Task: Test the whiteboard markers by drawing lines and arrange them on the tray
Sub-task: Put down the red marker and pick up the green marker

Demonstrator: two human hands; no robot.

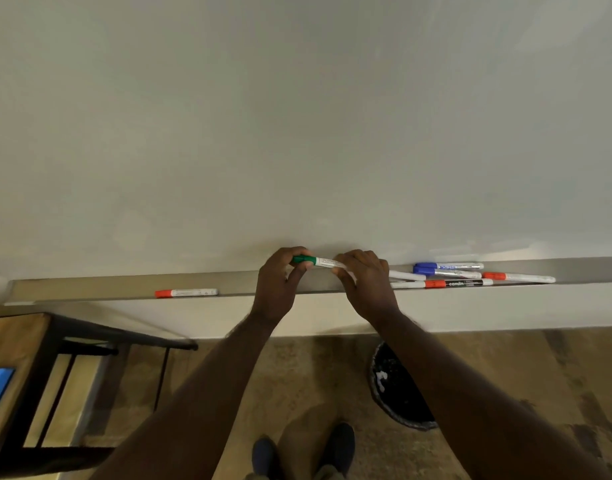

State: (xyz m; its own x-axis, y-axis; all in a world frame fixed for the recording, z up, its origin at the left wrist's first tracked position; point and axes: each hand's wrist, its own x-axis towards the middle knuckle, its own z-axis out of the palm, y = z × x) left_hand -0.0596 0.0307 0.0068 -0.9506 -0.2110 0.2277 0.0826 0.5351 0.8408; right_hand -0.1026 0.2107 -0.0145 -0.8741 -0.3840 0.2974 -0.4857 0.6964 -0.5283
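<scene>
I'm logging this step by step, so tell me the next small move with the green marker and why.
Probably pull the cap off. The left hand grips the green cap end of the green marker and the right hand pinches its white barrel, both held just above the tray. The cap looks on, and the whiteboard shows no line, so it seems untested.

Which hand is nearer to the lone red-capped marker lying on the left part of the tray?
Left. The left hand grips the green marker's cap just right of the red-capped marker; the right hand holds the barrel farther right.
</scene>
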